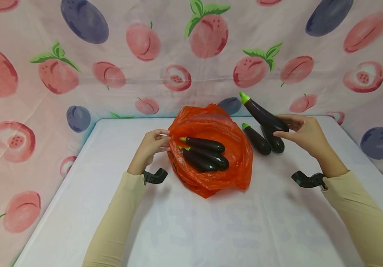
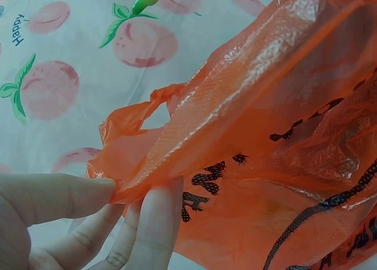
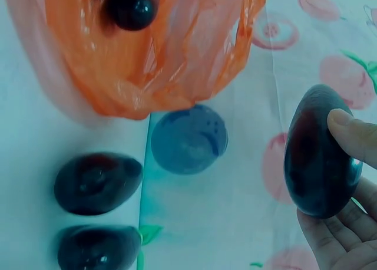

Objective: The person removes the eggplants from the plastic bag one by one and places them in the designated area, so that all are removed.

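Note:
An orange-red plastic bag (image 1: 231,174) lies spread on the white table, its mouth facing up. Inside it are several dark eggplants (image 1: 204,144) with green or yellowish stem ends. My left hand (image 1: 151,145) pinches the left edge of the bag between thumb and fingers, as the left wrist view shows closely. Above the table on the right, my right hand (image 1: 306,134) grips an eggplant (image 1: 264,115) by its thick end, its green tip pointing up and left. Below it, two more eggplants (image 1: 257,139) lie on the table beside the bag.
A white-covered table (image 1: 211,230) stretches in front of me, with faint marks showing through the cloth. Behind and at both sides hangs a fruit-printed cloth (image 1: 198,74). Each wrist carries a dark camera mount (image 1: 156,176).

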Available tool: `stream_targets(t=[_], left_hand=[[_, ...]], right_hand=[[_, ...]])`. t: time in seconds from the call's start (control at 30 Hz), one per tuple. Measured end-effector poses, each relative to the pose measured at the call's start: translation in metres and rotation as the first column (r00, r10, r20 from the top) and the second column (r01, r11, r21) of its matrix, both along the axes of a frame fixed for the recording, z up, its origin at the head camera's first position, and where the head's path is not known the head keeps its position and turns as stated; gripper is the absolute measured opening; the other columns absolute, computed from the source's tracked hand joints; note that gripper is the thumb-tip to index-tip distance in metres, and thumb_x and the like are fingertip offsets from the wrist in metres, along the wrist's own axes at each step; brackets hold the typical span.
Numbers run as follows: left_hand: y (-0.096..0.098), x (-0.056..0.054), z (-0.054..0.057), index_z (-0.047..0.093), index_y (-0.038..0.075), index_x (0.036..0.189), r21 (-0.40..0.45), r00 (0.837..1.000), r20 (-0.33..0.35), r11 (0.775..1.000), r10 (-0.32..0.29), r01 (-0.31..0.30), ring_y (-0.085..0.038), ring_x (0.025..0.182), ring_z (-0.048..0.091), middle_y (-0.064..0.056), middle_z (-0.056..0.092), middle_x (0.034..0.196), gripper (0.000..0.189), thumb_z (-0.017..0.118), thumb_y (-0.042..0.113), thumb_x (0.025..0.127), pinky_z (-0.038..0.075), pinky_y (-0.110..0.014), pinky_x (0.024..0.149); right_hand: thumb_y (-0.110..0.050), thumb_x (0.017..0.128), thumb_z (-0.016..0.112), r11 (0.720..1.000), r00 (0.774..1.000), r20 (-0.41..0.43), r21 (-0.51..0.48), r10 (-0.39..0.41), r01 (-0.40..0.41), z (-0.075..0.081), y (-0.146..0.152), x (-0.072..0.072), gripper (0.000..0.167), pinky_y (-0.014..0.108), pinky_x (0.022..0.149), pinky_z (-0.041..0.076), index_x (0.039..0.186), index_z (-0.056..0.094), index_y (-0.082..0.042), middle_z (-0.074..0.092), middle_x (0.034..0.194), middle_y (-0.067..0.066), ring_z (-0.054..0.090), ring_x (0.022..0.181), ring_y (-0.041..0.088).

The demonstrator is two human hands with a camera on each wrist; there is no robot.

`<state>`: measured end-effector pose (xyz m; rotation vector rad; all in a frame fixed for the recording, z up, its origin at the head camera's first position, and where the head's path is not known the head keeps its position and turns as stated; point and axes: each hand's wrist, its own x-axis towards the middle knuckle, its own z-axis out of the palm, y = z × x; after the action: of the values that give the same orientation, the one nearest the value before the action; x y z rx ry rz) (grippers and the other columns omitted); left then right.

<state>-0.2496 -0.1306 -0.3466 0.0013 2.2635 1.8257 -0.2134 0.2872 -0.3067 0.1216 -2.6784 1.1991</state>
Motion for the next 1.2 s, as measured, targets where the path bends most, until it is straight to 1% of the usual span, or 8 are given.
stream_targets(t=[0.13, 0.33, 0.43, 0.6, 0.8, 0.9, 1.03, 1.2], left_hand=[[-0.001, 0.000, -0.001, 0.051, -0.003, 0.127, 0.004, 1.000, 0.001, 1.000, -0.002, 0.002, -0.004, 0.069, 0.062, -0.014, 0.058, 0.107, 0.035, 0.052, 0.009, 0.094, 0.059, -0.023, 0.072], [-0.002, 0.002, 0.000, 0.051, -0.001, 0.128, -0.010, 1.000, 0.013, 1.000, 0.011, -0.011, -0.005, 0.070, 0.062, -0.017, 0.058, 0.113, 0.035, 0.052, 0.011, 0.095, 0.059, -0.026, 0.075], [-0.002, 0.002, 0.001, 0.051, -0.002, 0.128, -0.006, 1.000, 0.010, 1.000, 0.006, -0.006, -0.005, 0.070, 0.062, -0.018, 0.058, 0.113, 0.035, 0.052, 0.010, 0.095, 0.059, -0.027, 0.076], [-0.002, 0.002, 0.001, 0.051, -0.002, 0.128, -0.008, 1.000, 0.008, 1.000, 0.007, -0.006, -0.005, 0.070, 0.062, -0.019, 0.058, 0.114, 0.035, 0.052, 0.011, 0.095, 0.059, -0.028, 0.077], [-0.004, 0.002, -0.001, 0.051, -0.002, 0.128, -0.021, 1.000, 0.010, 1.000, 0.014, -0.014, -0.006, 0.073, 0.062, -0.022, 0.057, 0.118, 0.035, 0.052, 0.011, 0.095, 0.058, -0.032, 0.082], [-0.004, 0.003, -0.001, 0.050, -0.002, 0.128, -0.020, 1.000, 0.010, 1.000, 0.011, -0.011, -0.006, 0.073, 0.062, -0.022, 0.057, 0.119, 0.035, 0.052, 0.012, 0.095, 0.058, -0.029, 0.079], [-0.004, 0.003, -0.001, 0.051, -0.002, 0.127, -0.018, 1.000, 0.009, 1.000, 0.009, -0.009, -0.005, 0.072, 0.062, -0.022, 0.057, 0.118, 0.035, 0.052, 0.012, 0.095, 0.059, -0.025, 0.074], [-0.004, 0.003, -0.001, 0.051, -0.002, 0.127, -0.017, 1.000, 0.008, 1.000, 0.012, -0.012, -0.005, 0.072, 0.062, -0.022, 0.057, 0.118, 0.035, 0.052, 0.011, 0.095, 0.059, -0.023, 0.072]], right_hand=[[-0.028, 0.075, 0.079, 0.999, 0.999, -0.008, -0.014, -0.032, 0.032, -0.003, 0.009, 0.001, 0.053, -0.003, 0.074, 0.043, 0.122, 0.062, -0.008, 0.055, 0.092, -0.034, 0.053, 0.085, -0.022], [-0.030, 0.076, 0.078, 0.996, 0.997, -0.008, -0.040, -0.080, 0.079, -0.010, 0.022, 0.000, 0.058, -0.003, 0.071, 0.041, 0.125, 0.059, -0.006, 0.053, 0.090, -0.038, 0.050, 0.083, -0.024], [-0.026, 0.076, 0.078, 0.990, 0.994, -0.008, -0.094, -0.105, 0.104, -0.013, 0.028, -0.001, 0.056, -0.002, 0.069, 0.042, 0.125, 0.060, -0.007, 0.055, 0.086, -0.039, 0.053, 0.081, -0.023], [-0.016, 0.076, 0.078, 0.978, 0.993, -0.030, -0.180, -0.113, 0.106, -0.019, 0.033, -0.004, 0.052, 0.000, 0.069, 0.045, 0.123, 0.060, -0.003, 0.059, 0.083, -0.037, 0.058, 0.079, -0.016], [-0.025, 0.076, 0.077, 0.977, 0.987, 0.025, -0.138, -0.158, 0.160, -0.027, 0.040, -0.006, 0.060, -0.002, 0.067, 0.042, 0.127, 0.056, 0.000, 0.054, 0.079, -0.042, 0.053, 0.077, -0.017], [-0.027, 0.077, 0.077, 0.975, 0.985, 0.045, -0.143, -0.167, 0.172, -0.031, 0.042, -0.007, 0.063, -0.003, 0.067, 0.042, 0.129, 0.054, 0.000, 0.052, 0.079, -0.042, 0.052, 0.078, -0.018], [-0.026, 0.077, 0.076, 0.972, 0.985, 0.043, -0.156, -0.170, 0.174, -0.036, 0.045, -0.008, 0.062, -0.003, 0.068, 0.042, 0.128, 0.054, 0.001, 0.053, 0.080, -0.041, 0.051, 0.079, -0.018], [-0.028, 0.078, 0.076, 0.972, 0.983, 0.038, -0.147, -0.181, 0.184, -0.041, 0.048, -0.010, 0.063, -0.004, 0.068, 0.040, 0.129, 0.054, 0.001, 0.051, 0.080, -0.041, 0.049, 0.081, -0.017]])
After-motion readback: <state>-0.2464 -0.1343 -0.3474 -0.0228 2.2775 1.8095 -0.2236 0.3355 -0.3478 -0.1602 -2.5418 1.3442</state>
